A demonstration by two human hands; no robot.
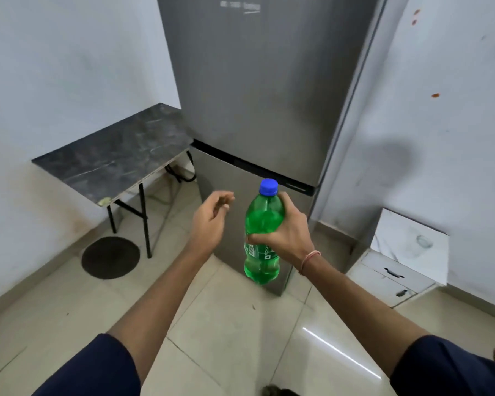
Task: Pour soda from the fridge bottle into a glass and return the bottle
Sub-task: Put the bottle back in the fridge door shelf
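My right hand (286, 231) grips a green soda bottle (262, 261) around its upper body and holds it upright in the air in front of the grey fridge (257, 90). A blue cap (268, 186) sits on the bottle's neck. Both fridge doors are closed. My left hand (210, 218) hovers to the left of the bottle with loosely curled fingers and holds nothing. A clear glass (423, 242) stands on the white cabinet (403, 270) at the right.
A dark marble-topped folding table (112, 155) stands left of the fridge against the wall. A round dark mat (110, 257) lies on the tiled floor under it. White walls close in on both sides. Cables hang behind the table.
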